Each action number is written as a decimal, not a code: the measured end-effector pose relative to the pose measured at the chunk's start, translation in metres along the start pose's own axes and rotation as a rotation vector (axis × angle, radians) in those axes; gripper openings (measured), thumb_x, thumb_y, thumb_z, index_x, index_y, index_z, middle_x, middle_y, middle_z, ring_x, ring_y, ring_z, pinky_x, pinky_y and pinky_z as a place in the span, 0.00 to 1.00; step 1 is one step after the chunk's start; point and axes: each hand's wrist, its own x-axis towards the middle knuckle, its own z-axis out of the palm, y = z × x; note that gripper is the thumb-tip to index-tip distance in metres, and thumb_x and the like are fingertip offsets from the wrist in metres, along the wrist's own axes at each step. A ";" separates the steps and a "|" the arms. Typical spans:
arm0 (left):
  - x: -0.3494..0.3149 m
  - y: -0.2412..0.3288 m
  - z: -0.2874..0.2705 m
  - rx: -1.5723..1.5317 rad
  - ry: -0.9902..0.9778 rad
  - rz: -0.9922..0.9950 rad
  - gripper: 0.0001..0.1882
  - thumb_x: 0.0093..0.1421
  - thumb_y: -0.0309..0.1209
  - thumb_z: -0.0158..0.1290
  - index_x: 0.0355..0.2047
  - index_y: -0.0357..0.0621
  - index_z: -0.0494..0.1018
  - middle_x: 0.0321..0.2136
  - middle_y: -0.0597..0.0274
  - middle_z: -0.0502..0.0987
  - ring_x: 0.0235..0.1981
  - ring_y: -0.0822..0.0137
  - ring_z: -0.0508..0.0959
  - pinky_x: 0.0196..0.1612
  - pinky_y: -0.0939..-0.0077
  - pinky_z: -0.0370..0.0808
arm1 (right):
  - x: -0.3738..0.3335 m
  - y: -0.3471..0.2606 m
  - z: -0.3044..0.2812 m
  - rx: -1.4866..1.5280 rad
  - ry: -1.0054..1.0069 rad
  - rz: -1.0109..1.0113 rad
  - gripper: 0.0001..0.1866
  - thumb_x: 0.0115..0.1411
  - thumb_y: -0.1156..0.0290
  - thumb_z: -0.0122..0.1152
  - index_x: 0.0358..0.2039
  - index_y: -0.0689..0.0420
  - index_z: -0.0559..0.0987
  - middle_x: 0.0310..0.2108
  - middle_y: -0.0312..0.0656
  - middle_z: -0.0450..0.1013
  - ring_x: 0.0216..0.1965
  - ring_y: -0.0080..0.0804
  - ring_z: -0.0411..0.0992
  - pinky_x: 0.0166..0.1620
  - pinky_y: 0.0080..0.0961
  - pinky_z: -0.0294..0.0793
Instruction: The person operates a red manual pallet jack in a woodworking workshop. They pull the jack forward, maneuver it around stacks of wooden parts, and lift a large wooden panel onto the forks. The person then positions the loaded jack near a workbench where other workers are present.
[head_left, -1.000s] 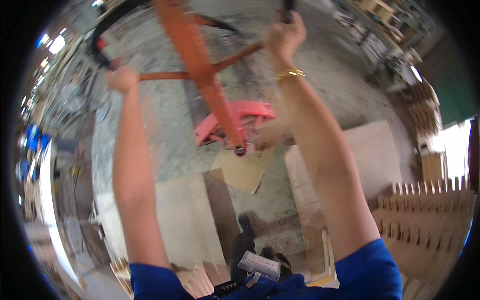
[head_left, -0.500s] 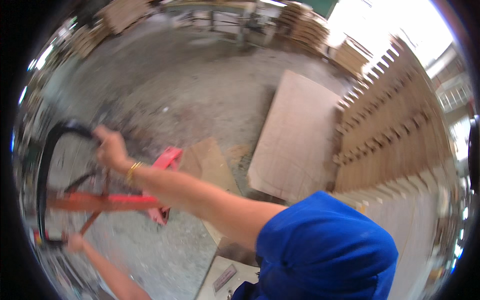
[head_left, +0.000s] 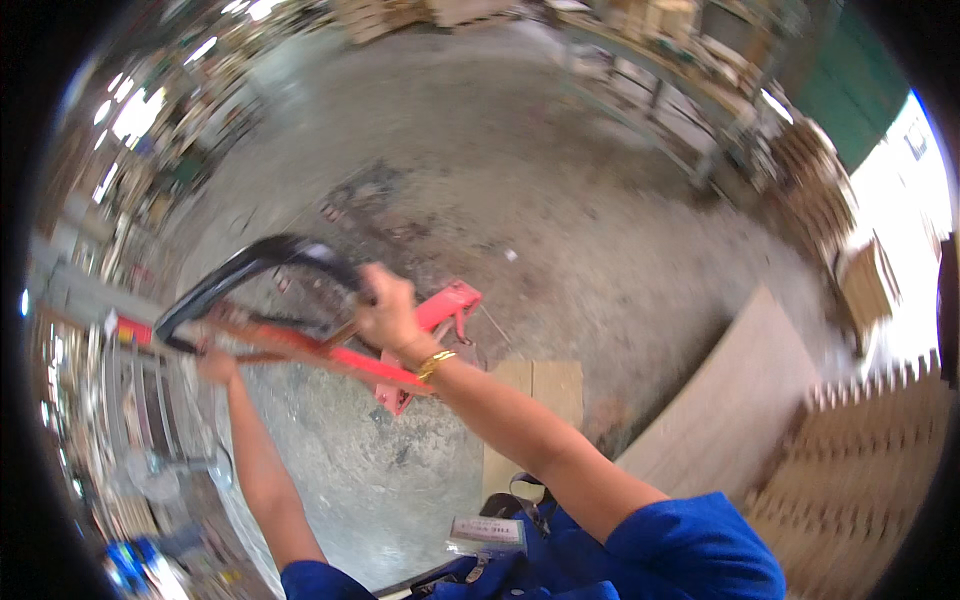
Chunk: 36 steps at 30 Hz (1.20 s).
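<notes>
The right hand (head_left: 388, 308) and the blurred left hand (head_left: 215, 364) curl around opposite ends of a black loop handle (head_left: 275, 250). Its orange-red pallet jack (head_left: 452, 304) stands on the concrete floor (head_left: 430, 180), near a tan sheet (head_left: 552, 392).

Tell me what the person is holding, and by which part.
A red pallet jack, by its black loop handle: the left hand at one end, the right hand at the other.

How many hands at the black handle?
2: the right-hand grip on the black handle's right side, and the left-hand grip at its lower-left end, blurred. No others show there.
</notes>
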 end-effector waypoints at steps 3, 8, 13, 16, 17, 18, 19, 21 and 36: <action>0.014 0.025 0.050 -0.312 0.272 0.023 0.10 0.56 0.29 0.50 0.32 0.37 0.78 0.31 0.48 0.79 0.35 0.53 0.79 0.38 0.62 0.73 | 0.042 0.040 0.002 0.040 -0.041 0.047 0.12 0.42 0.82 0.53 0.31 0.60 0.71 0.23 0.53 0.68 0.26 0.55 0.70 0.28 0.37 0.69; 0.068 0.084 0.135 -0.425 0.249 0.078 0.09 0.54 0.25 0.50 0.33 0.36 0.77 0.31 0.52 0.80 0.34 0.56 0.80 0.38 0.64 0.73 | 0.124 0.121 0.046 0.159 -0.038 0.217 0.09 0.46 0.82 0.53 0.30 0.60 0.71 0.19 0.51 0.65 0.21 0.53 0.66 0.26 0.34 0.67; 0.139 0.155 0.247 -0.432 0.147 0.002 0.09 0.55 0.25 0.49 0.34 0.37 0.77 0.32 0.55 0.80 0.36 0.60 0.79 0.40 0.68 0.72 | 0.193 0.200 0.083 0.062 -0.036 -0.009 0.03 0.58 0.77 0.53 0.31 0.63 0.72 0.18 0.34 0.67 0.20 0.16 0.63 0.24 0.20 0.66; 0.168 0.208 0.311 -0.577 0.160 0.087 0.09 0.57 0.26 0.48 0.34 0.37 0.77 0.33 0.55 0.80 0.36 0.60 0.79 0.41 0.68 0.72 | 0.233 0.234 0.090 0.054 0.008 -0.014 0.03 0.58 0.77 0.54 0.32 0.63 0.73 0.18 0.34 0.67 0.21 0.16 0.64 0.24 0.19 0.66; 0.177 0.227 0.334 -0.568 0.110 0.050 0.10 0.57 0.27 0.48 0.34 0.37 0.77 0.32 0.54 0.80 0.37 0.59 0.79 0.41 0.69 0.72 | 0.247 0.246 0.093 0.052 0.030 -0.007 0.03 0.58 0.77 0.54 0.31 0.62 0.72 0.18 0.34 0.66 0.21 0.16 0.64 0.24 0.19 0.66; 0.184 0.246 0.355 -0.567 0.105 0.069 0.10 0.58 0.28 0.48 0.34 0.37 0.77 0.33 0.53 0.80 0.37 0.59 0.79 0.41 0.69 0.72 | 0.263 0.257 0.094 0.070 0.019 0.056 0.02 0.56 0.78 0.55 0.31 0.62 0.73 0.19 0.36 0.67 0.21 0.19 0.65 0.25 0.21 0.67; 0.194 0.266 0.375 -0.567 0.104 0.090 0.10 0.58 0.29 0.48 0.35 0.37 0.77 0.33 0.53 0.80 0.36 0.59 0.79 0.41 0.69 0.72 | 0.280 0.268 0.095 0.095 0.015 0.117 0.03 0.54 0.80 0.56 0.30 0.62 0.73 0.19 0.38 0.68 0.21 0.23 0.67 0.27 0.22 0.68; 0.211 0.306 0.417 -0.637 0.019 0.063 0.13 0.59 0.32 0.48 0.35 0.36 0.77 0.33 0.51 0.79 0.36 0.58 0.79 0.40 0.68 0.72 | 0.316 0.292 0.098 0.076 0.052 0.212 0.05 0.51 0.82 0.56 0.30 0.62 0.73 0.21 0.39 0.69 0.21 0.25 0.67 0.28 0.24 0.68; 0.262 0.602 0.609 -0.825 0.169 -0.037 0.05 0.53 0.25 0.52 0.30 0.35 0.73 0.25 0.42 0.76 0.32 0.43 0.76 0.31 0.60 0.71 | 0.704 0.577 0.089 0.023 0.132 0.060 0.08 0.60 0.72 0.49 0.30 0.64 0.72 0.20 0.35 0.65 0.19 0.22 0.62 0.23 0.21 0.63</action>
